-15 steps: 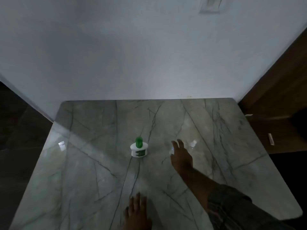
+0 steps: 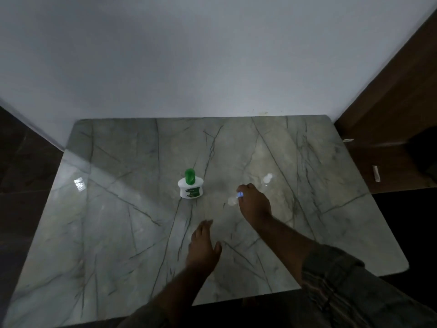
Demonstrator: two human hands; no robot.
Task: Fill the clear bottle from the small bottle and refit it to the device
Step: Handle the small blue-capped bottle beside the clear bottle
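Clear plastic bottle, bluish at the neck, on the veined grey marble table right of the white-and-green device, pinched by right hand; left hand flat, empty; probably light, slippery, so grip mid-body.

A veined marble table meets a plain white wall (dim light), brown wooden door right

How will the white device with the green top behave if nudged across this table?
The device looks squat with a wide white base, so it probably slides rather than tips. The marble table is glossy, so friction is likely low. It appears small and plastic, probably light; a push high on the green top might still rock it.
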